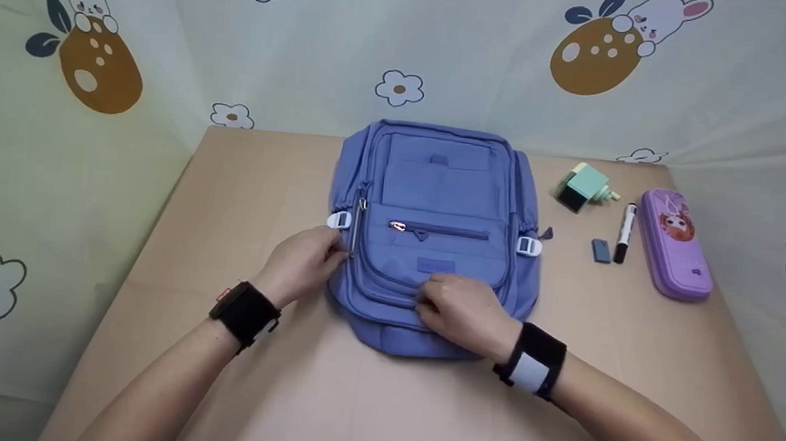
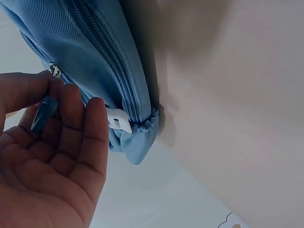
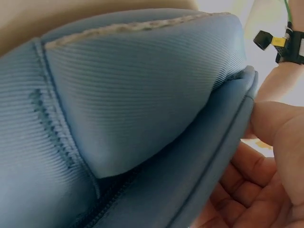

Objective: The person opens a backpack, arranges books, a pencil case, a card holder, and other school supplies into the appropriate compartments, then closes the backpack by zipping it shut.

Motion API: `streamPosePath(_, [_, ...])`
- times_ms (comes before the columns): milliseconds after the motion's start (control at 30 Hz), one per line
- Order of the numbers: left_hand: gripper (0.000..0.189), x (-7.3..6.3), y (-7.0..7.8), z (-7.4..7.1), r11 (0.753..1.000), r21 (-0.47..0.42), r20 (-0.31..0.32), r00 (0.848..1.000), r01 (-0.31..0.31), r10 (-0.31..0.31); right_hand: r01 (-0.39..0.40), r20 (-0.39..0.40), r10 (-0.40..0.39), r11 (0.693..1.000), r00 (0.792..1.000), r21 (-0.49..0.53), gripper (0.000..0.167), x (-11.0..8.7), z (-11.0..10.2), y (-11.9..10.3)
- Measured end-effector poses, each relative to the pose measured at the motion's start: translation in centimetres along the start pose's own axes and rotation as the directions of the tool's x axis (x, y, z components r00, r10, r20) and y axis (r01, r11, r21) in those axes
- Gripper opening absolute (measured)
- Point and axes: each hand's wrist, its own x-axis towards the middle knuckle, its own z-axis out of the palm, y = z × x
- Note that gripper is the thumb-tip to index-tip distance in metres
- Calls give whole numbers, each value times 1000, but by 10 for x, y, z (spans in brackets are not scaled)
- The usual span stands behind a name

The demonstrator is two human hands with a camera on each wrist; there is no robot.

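Observation:
A blue backpack lies on its back, its front pockets facing up. At its left side, my left hand pinches a zipper pull between thumb and forefinger. The left wrist view shows the pull's blue tab hanging below the fingertips, beside the metal slider. My right hand grips the lower front edge of the backpack. In the right wrist view the thumb presses on the piped edge, with the other fingers curled beneath it. A white buckle sits near the left hand.
Right of the backpack are a green block-shaped item with a dark side, a small blue eraser-like block, a marker and a purple pencil case. Patterned cloth walls enclose the tan table at the back and sides.

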Motion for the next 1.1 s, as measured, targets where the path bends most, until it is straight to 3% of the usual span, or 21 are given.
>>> streamPosePath(267, [7,-1,-1,1,1000,-6,0,1000,20,-20,-35,38,32,997,999,72,10,-16,-21,18])
streamPosePath(567, [8,-1,-1,2,999,-18,-4,999,44,-44,29,87,-35,997,996,67,10,-30,-20,32])
streamPosePath(833, [7,-3,-1,2,999,-10,1,999,42,-42,130,20,-129,991,991,-40,4,-32,-11,30])
streamPosePath(1100, [8,-10,7,-1,999,-25,30,999,46,-45,68,-57,-73,994,996,-87,4,-32,-10,30])
